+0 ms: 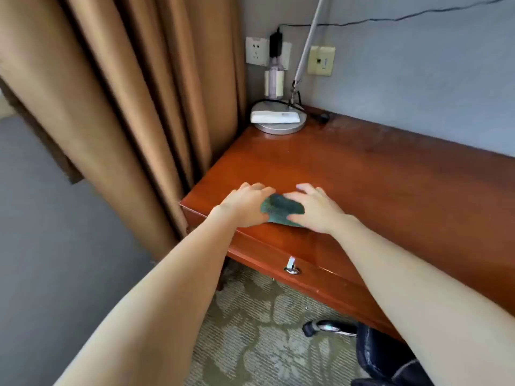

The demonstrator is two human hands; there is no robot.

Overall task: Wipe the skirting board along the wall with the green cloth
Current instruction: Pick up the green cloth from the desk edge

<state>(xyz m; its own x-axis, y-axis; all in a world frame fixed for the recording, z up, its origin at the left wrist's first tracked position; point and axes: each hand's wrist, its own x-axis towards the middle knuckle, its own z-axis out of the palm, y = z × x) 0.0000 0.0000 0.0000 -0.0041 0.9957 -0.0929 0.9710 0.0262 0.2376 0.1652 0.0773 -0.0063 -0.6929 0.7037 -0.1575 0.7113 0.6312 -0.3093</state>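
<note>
A small crumpled green cloth (281, 209) lies on the near left corner of a reddish wooden desk (376, 176). My left hand (245, 204) rests on its left side and my right hand (315, 208) on its right side, fingers spread and pressing down on the cloth and desk top. Only the middle of the cloth shows between the two hands. No skirting board can be seen; the desk and a curtain hide the base of the wall.
Brown curtains (125, 107) hang left of the desk. At the back corner stand a lamp base (278, 118) with a white object on it, and wall sockets (256, 50) above. A drawer lock (291, 267) faces me. Below are patterned carpet (264, 330) and a black chair (384, 355).
</note>
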